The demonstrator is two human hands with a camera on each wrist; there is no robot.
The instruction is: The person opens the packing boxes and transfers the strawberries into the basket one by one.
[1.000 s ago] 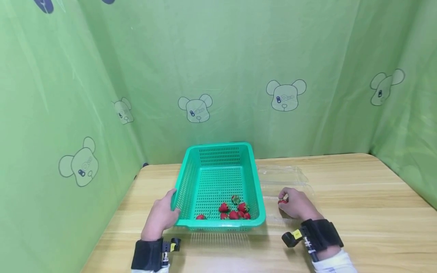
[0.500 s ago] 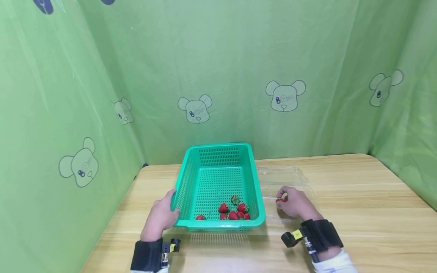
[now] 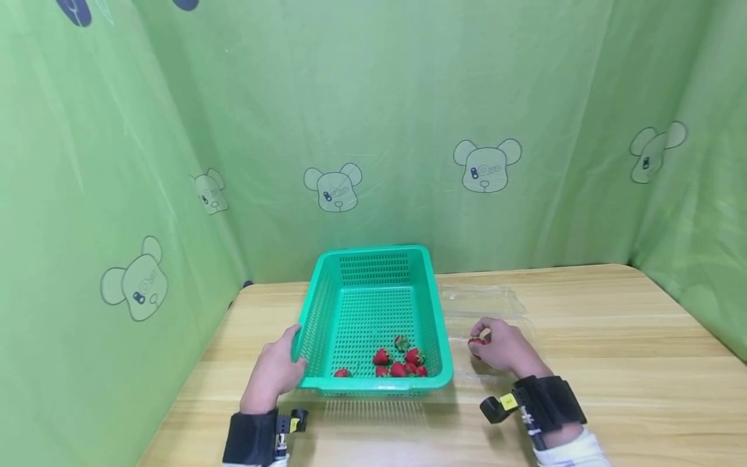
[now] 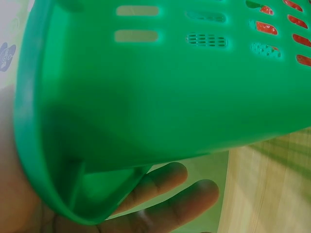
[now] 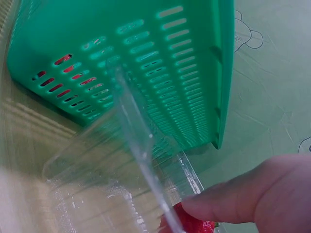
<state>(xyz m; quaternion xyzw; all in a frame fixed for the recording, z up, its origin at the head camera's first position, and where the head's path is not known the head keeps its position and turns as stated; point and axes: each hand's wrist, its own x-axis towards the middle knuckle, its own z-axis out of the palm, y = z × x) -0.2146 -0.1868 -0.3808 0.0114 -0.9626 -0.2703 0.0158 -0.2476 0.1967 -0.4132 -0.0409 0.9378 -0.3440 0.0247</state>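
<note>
A green plastic basket (image 3: 380,383) stands on the table with several strawberries (image 3: 382,356) near its front end. My left hand (image 3: 275,370) grips the rim at the basket's front left corner. Two of its fingers (image 4: 184,206) show beneath the rim in the left wrist view. To the right of the basket lies a clear plastic box (image 5: 82,194), partly covered by my right hand (image 3: 503,347). That hand pinches one strawberry (image 5: 194,224) between thumb and fingers, within or just above the box; the exact height cannot be told.
A transparent flap that looks like the box's lid (image 3: 481,299) lies behind the box. The wooden table (image 3: 630,363) extends to the right. A green curtain (image 3: 397,130) with bear-head outlines closes off the back and both sides.
My right hand has shifted slightly left with the strawberry, and more of the fruit shows. My left hand and the basket stay almost where they were.
</note>
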